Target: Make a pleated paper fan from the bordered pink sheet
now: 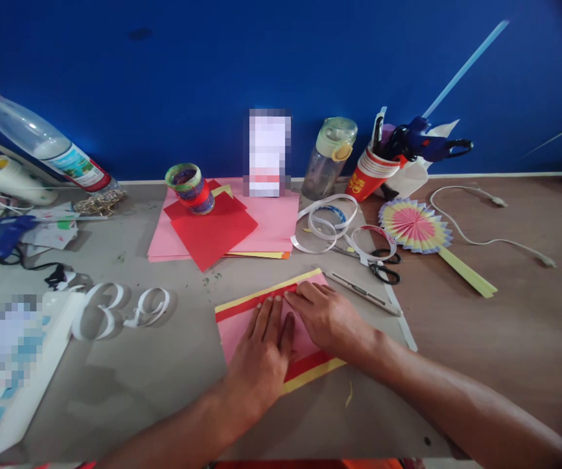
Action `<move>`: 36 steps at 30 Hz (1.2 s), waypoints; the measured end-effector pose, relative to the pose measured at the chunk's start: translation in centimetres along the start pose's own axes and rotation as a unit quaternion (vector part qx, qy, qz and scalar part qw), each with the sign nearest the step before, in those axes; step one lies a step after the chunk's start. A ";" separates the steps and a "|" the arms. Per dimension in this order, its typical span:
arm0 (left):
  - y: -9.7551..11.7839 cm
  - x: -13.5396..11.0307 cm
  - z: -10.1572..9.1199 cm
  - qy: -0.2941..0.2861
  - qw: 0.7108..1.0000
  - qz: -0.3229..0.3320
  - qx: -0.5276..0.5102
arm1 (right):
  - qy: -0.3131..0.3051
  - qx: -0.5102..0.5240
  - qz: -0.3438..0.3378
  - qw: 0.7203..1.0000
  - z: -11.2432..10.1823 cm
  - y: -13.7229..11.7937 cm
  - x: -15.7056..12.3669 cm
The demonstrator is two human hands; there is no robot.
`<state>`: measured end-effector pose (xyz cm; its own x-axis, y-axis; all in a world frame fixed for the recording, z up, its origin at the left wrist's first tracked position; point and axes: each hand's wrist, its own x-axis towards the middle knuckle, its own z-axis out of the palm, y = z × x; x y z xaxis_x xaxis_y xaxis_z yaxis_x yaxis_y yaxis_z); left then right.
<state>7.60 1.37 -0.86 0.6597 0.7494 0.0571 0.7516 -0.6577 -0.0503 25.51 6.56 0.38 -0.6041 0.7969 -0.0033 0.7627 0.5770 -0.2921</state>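
My left hand (261, 355) lies flat, fingers stretched out, on a pink sheet of paper (234, 329) stacked over red and yellow sheets on the table (154, 384). My right hand (327, 316) rests beside it on the same stack, fingers pointing left and pressing along the upper red edge. Both hands touch the paper and hold nothing.
A pile of pink and red paper (212, 228) with tape rolls (190, 187) lies behind. Scissors (383, 264), loose tape strips (327, 221), a craft knife (363, 293), a paper fan (415, 226), a water bottle (329, 156), a red cup of tools (373, 172), a tilted bottle (46, 140), a glue gun (2, 234).
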 end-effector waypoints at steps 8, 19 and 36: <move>0.1 0.2 -0.2 -0.015 1.000 -0.006 -0.011 | -0.042 -0.035 0.006 0.998 -0.7 0.0 0.0; 0.1 0.4 -0.4 -0.011 1.000 -0.002 0.002 | -0.073 -0.099 -0.007 0.992 -2.1 0.5 -0.3; 0.4 0.4 -1.5 -0.012 0.999 -0.035 0.032 | -0.091 -0.142 -0.014 0.986 -3.0 1.2 -0.8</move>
<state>8.10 1.30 0.67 0.6049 0.7953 0.0388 0.7936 -0.5983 -0.1105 27.64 7.17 2.91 -0.6379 0.7493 -0.1778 0.7631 0.6461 -0.0147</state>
